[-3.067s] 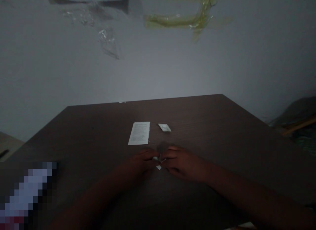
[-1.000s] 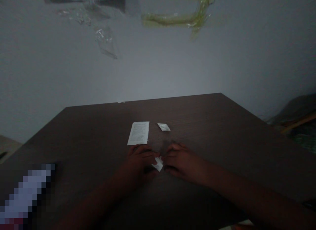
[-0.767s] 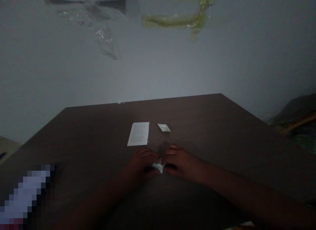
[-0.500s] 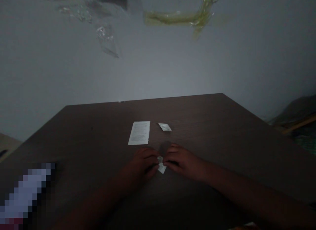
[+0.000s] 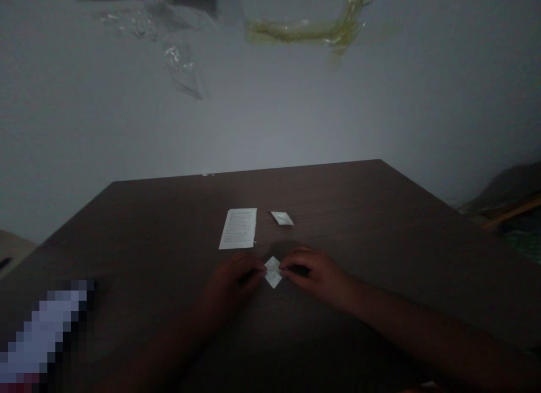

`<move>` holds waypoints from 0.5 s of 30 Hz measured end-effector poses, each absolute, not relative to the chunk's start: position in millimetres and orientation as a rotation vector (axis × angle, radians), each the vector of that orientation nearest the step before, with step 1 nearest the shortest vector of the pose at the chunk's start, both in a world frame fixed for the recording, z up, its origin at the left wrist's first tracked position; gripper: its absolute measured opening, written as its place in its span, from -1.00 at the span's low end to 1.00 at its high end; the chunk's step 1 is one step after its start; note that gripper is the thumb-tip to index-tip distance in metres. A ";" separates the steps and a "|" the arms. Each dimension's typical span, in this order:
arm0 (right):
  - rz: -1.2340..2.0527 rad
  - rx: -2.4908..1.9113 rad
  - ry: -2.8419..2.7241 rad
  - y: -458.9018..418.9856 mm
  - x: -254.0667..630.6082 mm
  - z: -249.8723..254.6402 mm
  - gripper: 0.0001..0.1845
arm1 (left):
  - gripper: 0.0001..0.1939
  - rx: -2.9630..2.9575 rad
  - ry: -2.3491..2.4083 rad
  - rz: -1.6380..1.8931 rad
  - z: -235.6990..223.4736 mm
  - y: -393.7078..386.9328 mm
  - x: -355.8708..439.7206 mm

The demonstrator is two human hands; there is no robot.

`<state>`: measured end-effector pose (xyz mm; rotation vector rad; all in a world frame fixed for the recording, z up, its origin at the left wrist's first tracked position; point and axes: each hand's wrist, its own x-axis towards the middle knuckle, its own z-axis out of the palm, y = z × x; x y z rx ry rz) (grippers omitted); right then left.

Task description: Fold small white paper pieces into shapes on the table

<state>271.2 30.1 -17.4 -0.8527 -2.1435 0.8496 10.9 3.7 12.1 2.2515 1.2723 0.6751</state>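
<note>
Head camera, dim light. A small white folded paper (image 5: 273,271) sat low over the dark wooden table (image 5: 380,230), turned like a diamond, one corner pointing away from the person and one toward them. It lay directly between the two hands: the left hand (image 5: 235,277) pinched its left corner and the right hand (image 5: 313,272) pinched its right corner, fingertips closed narrowly on it, both equally near. The paper looked creased and pale, with faint marks. Just beyond it lay a printed paper slip (image 5: 238,228) and, to its right, a small white sachet (image 5: 282,218), both well clear of the hands.
</note>
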 end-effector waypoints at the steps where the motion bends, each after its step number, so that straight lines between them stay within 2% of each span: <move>1: 0.914 -0.880 -2.101 30.0 270.8 -17.6 -0.90 | -0.77 2.242 1.283 0.678 13.0 3.0 10.4; 5: 1.087 -0.921 -1.935 28.6 268.9 -16.9 -0.85 | -0.81 2.172 1.329 0.746 14.5 1.5 8.5; 10: 1.110 -0.815 -1.810 27.3 267.5 -14.2 -0.70 | -0.87 2.015 1.286 0.869 14.0 0.3 8.8; 15: 1.118 -0.805 -1.809 25.0 267.4 -10.6 -0.68 | -0.88 1.983 1.307 0.818 14.1 -2.1 10.3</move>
